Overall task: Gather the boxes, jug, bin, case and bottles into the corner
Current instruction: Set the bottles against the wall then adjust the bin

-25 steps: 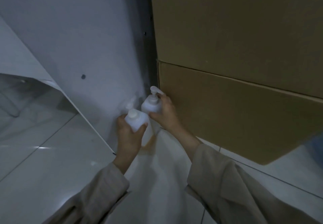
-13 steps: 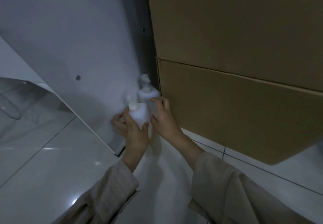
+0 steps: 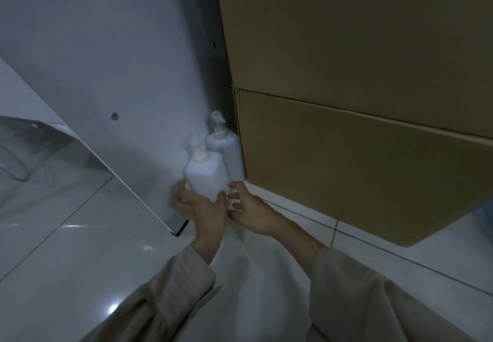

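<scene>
Two white plastic bottles stand upright on the pale tiled floor (image 3: 80,275), in the narrow corner between a white panel (image 3: 112,56) and two stacked cardboard boxes. The front bottle (image 3: 205,176) is squarish with rounded shoulders, opaque, and carries a short cream-coloured neck and cap; its top is slightly blurred. The rear bottle (image 3: 230,152) is taller and rounder, topped by a white pump head with a nozzle, and sits just beside the lower box (image 3: 346,165), apparently touching its corner edge. The two bottles stand close together, the front one overlapping the rear in this view; no labels are legible.

The upper box (image 3: 346,37) rests directly on the lower one; both are plain brown cardboard.

The left hand (image 3: 205,211) cups the base of the front bottle, thumb on the right side and fingers (image 3: 179,194) curled around the left side, grasping it. The right hand (image 3: 253,215) is just beside the bottles' bases with fingers spread and released, holding nothing; whether a fingertip touches the rear bottle cannot be determined. Both forearms wear beige sleeves (image 3: 360,296).
</scene>
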Tool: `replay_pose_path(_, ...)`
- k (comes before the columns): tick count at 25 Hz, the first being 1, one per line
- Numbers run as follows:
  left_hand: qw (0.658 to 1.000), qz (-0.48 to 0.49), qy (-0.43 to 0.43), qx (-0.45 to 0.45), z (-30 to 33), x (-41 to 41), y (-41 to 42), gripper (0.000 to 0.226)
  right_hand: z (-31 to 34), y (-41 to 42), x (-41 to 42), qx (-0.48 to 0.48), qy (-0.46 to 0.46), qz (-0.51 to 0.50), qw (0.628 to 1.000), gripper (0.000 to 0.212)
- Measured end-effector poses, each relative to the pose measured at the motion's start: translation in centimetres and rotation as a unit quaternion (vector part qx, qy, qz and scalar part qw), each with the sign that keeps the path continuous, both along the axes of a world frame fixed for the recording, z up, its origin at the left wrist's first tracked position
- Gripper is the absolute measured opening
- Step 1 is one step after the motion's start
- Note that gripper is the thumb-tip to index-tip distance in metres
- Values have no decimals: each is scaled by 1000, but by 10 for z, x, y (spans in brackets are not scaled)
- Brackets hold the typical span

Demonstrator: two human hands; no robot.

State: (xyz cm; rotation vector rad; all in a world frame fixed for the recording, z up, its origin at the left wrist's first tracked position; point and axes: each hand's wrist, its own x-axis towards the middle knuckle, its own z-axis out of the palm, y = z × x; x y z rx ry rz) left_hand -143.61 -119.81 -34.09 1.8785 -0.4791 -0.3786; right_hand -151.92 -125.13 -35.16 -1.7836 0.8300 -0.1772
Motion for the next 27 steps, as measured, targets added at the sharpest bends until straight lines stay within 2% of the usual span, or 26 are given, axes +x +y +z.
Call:
replay_pose_path(2, 995, -23, 98, -15, -2, -3, -3, 78, -3, 0, 1, 9, -1, 9, 1000, 61)
replay_pose_path(3, 992, -47, 121, -14, -2, 1, -4, 76, -5, 0, 3, 7, 3, 20, 1000, 60)
replay_pose_path(8, 979, -143, 144, 16, 1, 26, -3, 63, -11, 8, 14, -12, 10, 64, 998, 66)
replay_pose_path(11, 976, -162, 141, 25, 2, 29, -2, 53, -11, 9, 18, -16, 15, 70, 997, 68)
replay_pose_path(14, 975, -148, 142, 90, -4, 21, -3, 39, -9, 9, 15, -40, 45, 66, 996, 62)
replay_pose_path(17, 940, -225, 189, 171, -11, 3, -1, 43, -1, 7, -6, -86, 100, 85, 988, 55)
replay_pose_path(19, 922, -296, 142, 204, -9, -11, -2, 43, 8, 2, -36, -132, 138, 100, 977, 56)
replay_pose_path(22, 886, -417, 0, 204, 1, -41, -10, 30, 26, -5, -108, -192, 195, 108, 956, 51)
replay_pose_path(24, 855, -485, -64, 172, 9, -76, -18, 22, 42, -2, -169, -223, 222, 87, 945, 43)
replay_pose_path(27, 800, -582, -100, 109, 25, -139, -25, 21, 65, 23, -257, -249, 256, 9, 934, 36)
